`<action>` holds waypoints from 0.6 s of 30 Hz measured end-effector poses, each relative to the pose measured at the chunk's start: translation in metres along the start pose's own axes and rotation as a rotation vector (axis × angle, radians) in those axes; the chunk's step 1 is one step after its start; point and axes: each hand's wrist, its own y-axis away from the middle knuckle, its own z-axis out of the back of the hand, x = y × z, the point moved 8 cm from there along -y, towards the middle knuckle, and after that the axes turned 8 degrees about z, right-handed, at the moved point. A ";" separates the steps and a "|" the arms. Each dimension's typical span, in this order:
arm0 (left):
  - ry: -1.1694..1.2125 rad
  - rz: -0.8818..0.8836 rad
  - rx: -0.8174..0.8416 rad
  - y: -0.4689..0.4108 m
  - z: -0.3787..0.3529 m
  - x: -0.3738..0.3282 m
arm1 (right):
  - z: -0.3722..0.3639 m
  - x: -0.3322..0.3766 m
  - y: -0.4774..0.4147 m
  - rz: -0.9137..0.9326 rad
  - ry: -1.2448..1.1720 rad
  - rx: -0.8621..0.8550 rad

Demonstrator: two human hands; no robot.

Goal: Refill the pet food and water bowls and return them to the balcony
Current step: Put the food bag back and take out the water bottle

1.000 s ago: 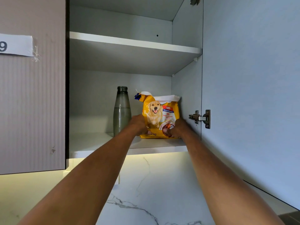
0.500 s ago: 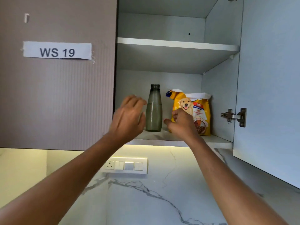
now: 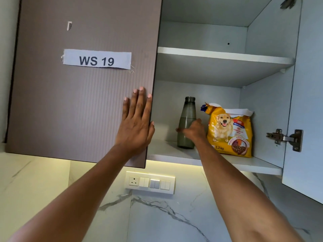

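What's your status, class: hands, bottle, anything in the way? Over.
Left hand flat on left cabinet door. Right hand grips grey bottle, upright on lower shelf. Dog food bag close on its right.

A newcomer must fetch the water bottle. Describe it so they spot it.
Find the open cupboard right of the brown door labelled WS 19. On its lower shelf, left of the yellow dog-food bag, stands the tall smoky-grey translucent bottle, the only bottle.

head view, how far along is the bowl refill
Done: pale cupboard door stands open. In hand: right hand grips the grey translucent bottle on the lower shelf; left hand rests flat on the brown shut door. Left: yellow dog-food bag not held; no bowls in view.
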 end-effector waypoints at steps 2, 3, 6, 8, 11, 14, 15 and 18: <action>-0.005 0.002 -0.003 -0.001 -0.001 0.003 | -0.003 0.001 0.001 0.001 -0.001 -0.006; -0.002 -0.002 0.000 -0.001 -0.001 0.004 | -0.002 0.001 0.003 0.006 0.000 -0.017; 0.027 -0.014 0.015 0.000 -0.001 0.005 | 0.007 0.009 0.015 0.020 0.008 -0.042; 0.038 -0.015 0.030 0.001 -0.001 0.005 | 0.013 0.014 0.025 0.033 0.018 -0.040; 0.061 -0.014 0.076 0.000 -0.002 0.005 | 0.026 0.020 0.046 0.053 0.020 -0.044; 0.113 -0.021 0.145 0.005 0.000 0.005 | 0.043 0.029 0.072 0.080 0.033 -0.066; 0.129 -0.025 0.169 0.008 0.000 0.005 | 0.049 0.033 0.081 0.087 0.034 -0.073; 0.168 -0.026 0.235 0.030 0.003 0.005 | 0.068 0.044 0.111 0.108 0.017 -0.083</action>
